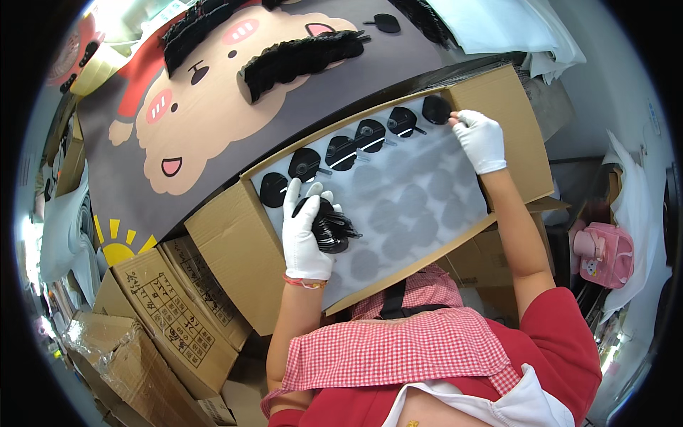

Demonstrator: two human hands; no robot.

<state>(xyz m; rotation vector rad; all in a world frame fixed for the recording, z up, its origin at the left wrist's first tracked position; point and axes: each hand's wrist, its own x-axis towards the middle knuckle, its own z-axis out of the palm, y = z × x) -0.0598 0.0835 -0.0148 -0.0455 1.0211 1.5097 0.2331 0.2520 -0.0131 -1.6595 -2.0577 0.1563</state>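
Observation:
My left hand (306, 238), in a white glove with some fingertips bare, is closed around a stack of glossy black rounded pieces (333, 228) with thin tabs. It is held over the left part of an open cardboard box (252, 267). My right hand (482, 141), gloved alike, pinches the edge of a single black rounded piece (435, 109) at the box's far right corner. Along the far side, several matching pieces (306, 164) lie in a row on a translucent white sheet (420, 164). Darker round shapes show faintly through this sheet.
Beyond the box a table with a cartoon mat (235, 135) carries bundles of black bristly strips (302, 60) and one loose black piece (386, 23). Stacked cartons (185, 313) stand at the left. A pink bag (605, 254) is at the right.

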